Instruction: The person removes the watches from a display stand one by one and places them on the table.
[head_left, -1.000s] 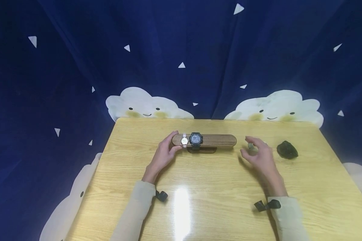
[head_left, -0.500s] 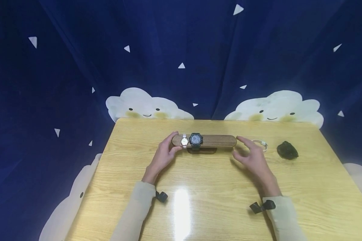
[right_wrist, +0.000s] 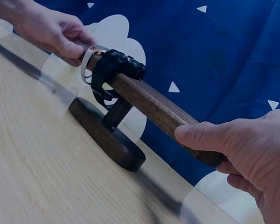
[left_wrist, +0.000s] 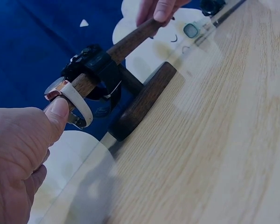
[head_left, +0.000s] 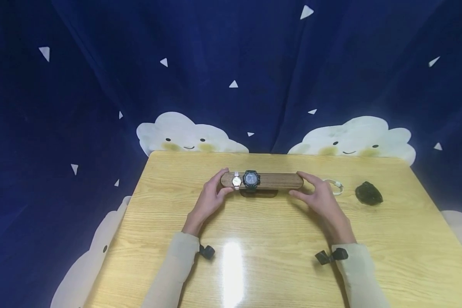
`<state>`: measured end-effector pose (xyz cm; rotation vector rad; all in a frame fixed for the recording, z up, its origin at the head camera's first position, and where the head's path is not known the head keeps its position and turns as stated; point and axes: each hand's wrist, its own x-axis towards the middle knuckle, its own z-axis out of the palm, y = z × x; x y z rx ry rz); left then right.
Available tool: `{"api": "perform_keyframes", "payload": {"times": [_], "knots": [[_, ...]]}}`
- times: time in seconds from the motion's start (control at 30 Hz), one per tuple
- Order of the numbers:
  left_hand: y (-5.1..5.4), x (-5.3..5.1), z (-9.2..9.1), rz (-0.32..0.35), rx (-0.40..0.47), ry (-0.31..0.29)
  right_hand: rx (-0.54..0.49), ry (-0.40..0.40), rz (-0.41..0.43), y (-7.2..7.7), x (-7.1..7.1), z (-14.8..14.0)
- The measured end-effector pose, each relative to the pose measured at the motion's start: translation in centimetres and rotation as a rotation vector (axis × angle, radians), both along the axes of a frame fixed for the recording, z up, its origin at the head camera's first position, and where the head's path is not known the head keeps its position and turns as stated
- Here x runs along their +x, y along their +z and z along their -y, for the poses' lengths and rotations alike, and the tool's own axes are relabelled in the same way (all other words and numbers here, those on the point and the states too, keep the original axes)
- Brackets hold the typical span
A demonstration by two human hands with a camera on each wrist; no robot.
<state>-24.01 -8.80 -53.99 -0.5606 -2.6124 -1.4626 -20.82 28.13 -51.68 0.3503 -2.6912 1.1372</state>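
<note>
A dark wooden watch stand point(head_left: 279, 180) with a T-shaped bar stands near the far side of the table. My left hand point(head_left: 208, 197) grips the bar's left end, thumb on the near side. The bar's right end is held by my right hand point(head_left: 323, 201), its thumb pressed along the wood in the right wrist view. Two watches are strapped round the bar near the left hand: a small one with a white strap point(left_wrist: 78, 101) and, touching or close beside it, a bulky black watch point(head_left: 251, 179). The stand's base point(right_wrist: 107, 135) sits on the table below.
Right of my right hand lies a third watch with a white band point(head_left: 336, 186), partly behind the hand. Further right is a dark, rock-like lump point(head_left: 368, 193). A blue curtain point(head_left: 200, 77) with clouds hangs behind the wooden table point(head_left: 277, 256).
My right hand has moved left, away from the white-banded watch, and now holds the bar's right end. The left hand has stayed on the left end.
</note>
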Motion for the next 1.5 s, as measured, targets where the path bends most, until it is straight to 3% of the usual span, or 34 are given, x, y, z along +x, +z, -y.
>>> {"api": "perform_keyframes", "payload": {"times": [0.2, 0.53, 0.93, 1.2, 1.5], "knots": [[0.1, -0.1, -0.1, 0.013, -0.002, -0.007, -0.028, 0.004, -0.009, 0.2, -0.3, 0.2], [1.0, 0.2, 1.0, 0.032, -0.075, -0.014, -0.046, 0.014, -0.035, -0.3, -0.4, 0.3], [2.1, 0.7, 0.9, -0.051, -0.135, 0.000, -0.048, 0.017, -0.041, -0.6, -0.2, 0.4], [2.3, 1.0, 0.5, -0.108, -0.177, 0.051, -0.056, 0.020, -0.046, -0.9, -0.4, 0.4], [2.7, 1.6, -0.4, -0.257, -0.243, 0.092, -0.059, 0.025, -0.068, -0.7, -0.2, 0.6]]}}
